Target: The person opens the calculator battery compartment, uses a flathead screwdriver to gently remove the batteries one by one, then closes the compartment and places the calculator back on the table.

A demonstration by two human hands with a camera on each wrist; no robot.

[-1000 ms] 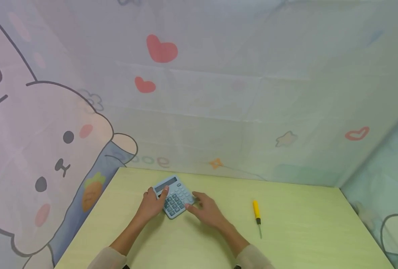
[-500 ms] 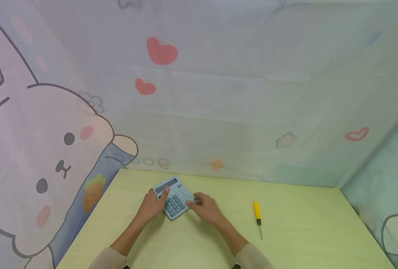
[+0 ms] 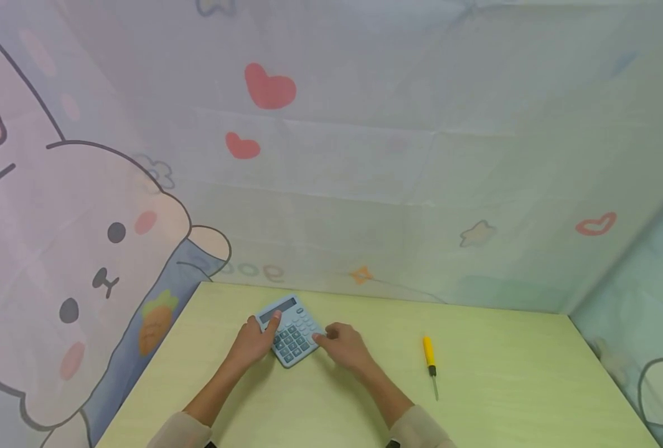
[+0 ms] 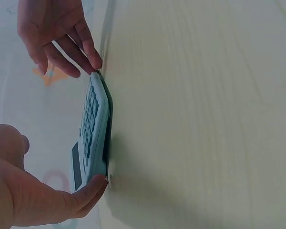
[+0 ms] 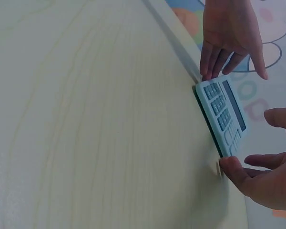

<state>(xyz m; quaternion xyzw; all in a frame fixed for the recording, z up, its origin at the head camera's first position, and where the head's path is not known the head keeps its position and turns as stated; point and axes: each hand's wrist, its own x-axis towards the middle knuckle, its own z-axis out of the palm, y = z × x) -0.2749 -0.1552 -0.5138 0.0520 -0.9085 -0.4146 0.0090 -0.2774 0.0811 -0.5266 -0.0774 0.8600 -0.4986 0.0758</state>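
Observation:
A light blue calculator [image 3: 289, 328] lies face up and askew on the table, its display toward the back. At its left edge is my left hand [image 3: 251, 344]; the fingertips touch the side while the thumb stands raised over the display corner. My right hand [image 3: 343, 348] is at the opposite edge, fingertips right at the side. In the right wrist view its thumb [image 5: 275, 117] stands off the keys, and the left hand's fingers [image 5: 210, 64] reach down to the calculator's far end. Seen from the left wrist, the calculator [image 4: 99, 119] sits low over the tabletop.
A screwdriver [image 3: 429, 358] with a yellow handle lies on the pale wood table [image 3: 505, 373], right of the right hand. Behind the table hangs a cloth backdrop [image 3: 337, 168] with hearts and a large rabbit.
My right hand has shifted slightly, its thumb drawing back from over the keys to the calculator's edge. The left hand, calculator and screwdriver stay about where they were.

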